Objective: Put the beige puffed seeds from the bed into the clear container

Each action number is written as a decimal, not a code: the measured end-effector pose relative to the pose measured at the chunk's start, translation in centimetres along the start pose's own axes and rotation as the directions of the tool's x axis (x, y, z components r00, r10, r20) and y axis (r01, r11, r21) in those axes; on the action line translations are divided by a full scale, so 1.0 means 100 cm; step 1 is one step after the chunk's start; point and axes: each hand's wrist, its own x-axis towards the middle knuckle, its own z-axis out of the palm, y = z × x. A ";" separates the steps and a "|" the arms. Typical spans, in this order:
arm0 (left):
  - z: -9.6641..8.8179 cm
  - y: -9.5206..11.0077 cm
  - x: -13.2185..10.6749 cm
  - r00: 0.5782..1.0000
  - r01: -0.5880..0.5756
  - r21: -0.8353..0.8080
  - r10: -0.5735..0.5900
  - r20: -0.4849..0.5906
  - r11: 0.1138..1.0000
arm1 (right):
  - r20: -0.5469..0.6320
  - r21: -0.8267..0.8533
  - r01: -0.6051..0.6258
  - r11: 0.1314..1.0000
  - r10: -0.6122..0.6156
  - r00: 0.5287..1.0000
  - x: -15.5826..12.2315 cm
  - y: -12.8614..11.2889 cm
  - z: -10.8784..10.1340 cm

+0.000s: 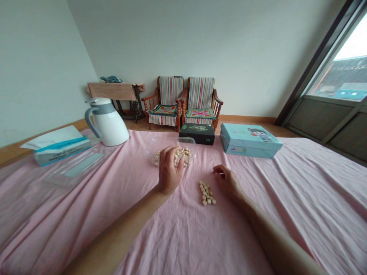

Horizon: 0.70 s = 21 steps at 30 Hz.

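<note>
My left hand [169, 168] is over a clear plastic container [149, 143] that holds many small round beige pieces [185, 152]. Its fingers bend down at the container, with the thumb apart from them, and I see nothing held. My right hand [228, 181] is low over the cloth, fingers curled and tips close together; whatever is between them is too small to make out. Just left of it, several of the same beige pieces [207, 193] lie in a tight cluster on the pink cloth [183, 236].
At left stand a white jug [110, 124] with a grey handle, a tissue pack [63, 147] and a clear plastic lid [82, 166]. A black box [197, 134] and a light blue box [249, 141] are at the back. Two wooden chairs [200, 93] stand beyond.
</note>
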 end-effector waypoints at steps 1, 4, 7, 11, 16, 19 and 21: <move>0.001 0.001 -0.004 0.995 -0.052 -0.027 0.054 0.085 0.998 | 0.000 -0.001 -0.001 1.000 0.001 1.000 0.000 -0.001 0.000; 0.010 0.008 -0.023 0.871 -0.134 -0.137 0.183 0.456 0.981 | 0.001 -0.001 -0.004 1.000 0.004 1.000 0.000 -0.003 -0.001; 0.020 0.014 -0.040 0.738 -0.097 -0.143 0.168 0.653 0.985 | -0.003 -0.001 0.000 1.000 0.000 1.000 -0.001 -0.004 -0.001; 0.026 0.014 -0.049 0.695 -0.065 -0.097 0.115 0.710 0.993 | -0.010 0.003 0.009 1.000 -0.009 1.000 -0.001 -0.002 0.000; 0.020 0.015 -0.041 0.738 -0.074 -0.114 0.131 0.662 0.991 | -0.003 0.012 0.017 1.000 -0.017 1.000 0.000 0.001 0.001; 0.011 0.012 -0.024 0.873 -0.078 -0.099 0.116 0.474 0.992 | 0.000 0.015 0.018 1.000 -0.018 1.000 0.000 0.002 0.001; 0.005 0.006 -0.009 0.959 -0.039 -0.048 0.051 0.277 0.998 | -0.001 0.013 0.015 1.000 -0.015 1.000 0.000 0.003 0.001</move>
